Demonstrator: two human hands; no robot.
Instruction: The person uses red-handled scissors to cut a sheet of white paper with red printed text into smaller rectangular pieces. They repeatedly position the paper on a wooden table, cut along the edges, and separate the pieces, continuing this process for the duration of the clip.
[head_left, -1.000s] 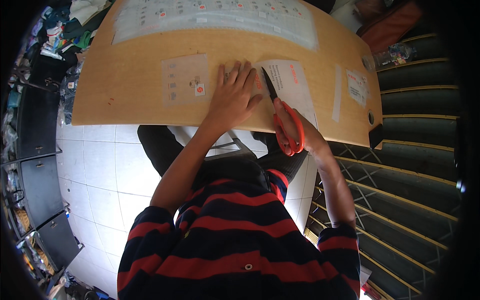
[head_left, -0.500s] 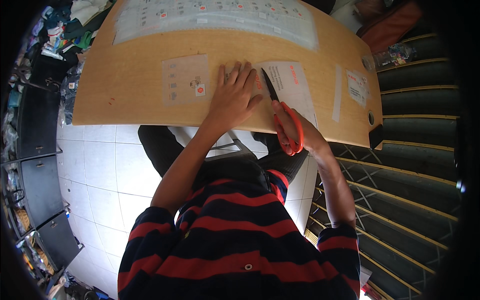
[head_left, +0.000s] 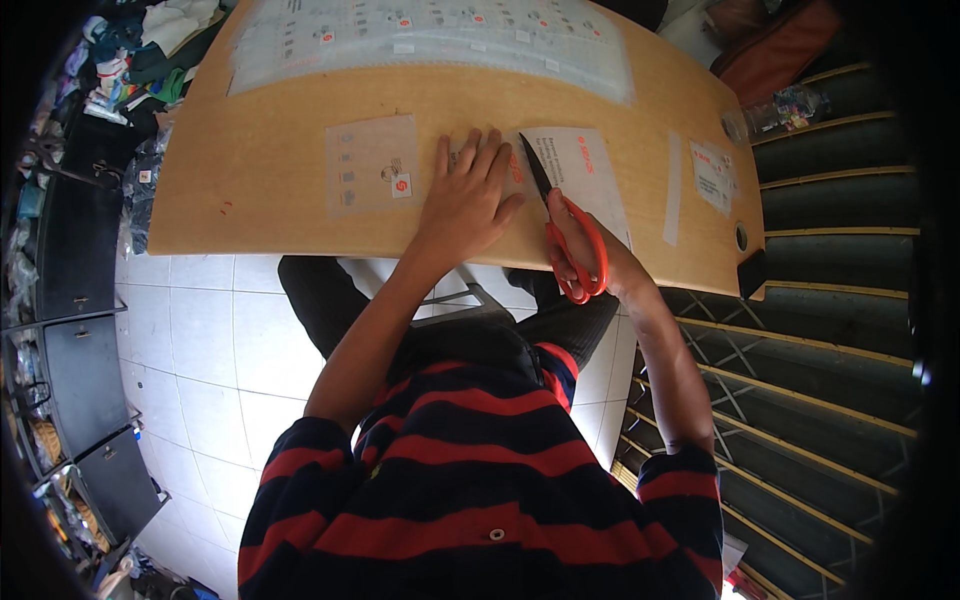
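Note:
My left hand [head_left: 465, 195] lies palm down with fingers stretched forward, pressing on a translucent sheet with orange and dark print [head_left: 590, 180] near the desk's front edge. To its right, my right hand [head_left: 600, 255] is wrapped round the orange-red handles of a pair of scissors [head_left: 537, 168]. The dark blades point forward and slightly left, and they look closed or nearly so. They lie across the printed sheet, just right of my left fingers. Part of the sheet is hidden under my left hand. A smaller translucent printed piece [head_left: 355, 170] rests to the left of it.
Large translucent printed sheets [head_left: 440, 50] cover the far side of the wooden desk [head_left: 250, 190]. A pale strip [head_left: 673, 190] and a small printed piece [head_left: 713, 178] lie at the right. Black cabinets [head_left: 95, 370] stand at the left, slatted metalwork [head_left: 820, 270] at the right.
The scissors have slid slightly forward over the printed sheet with my right hand. My left hand stays flat in nearly the same place.

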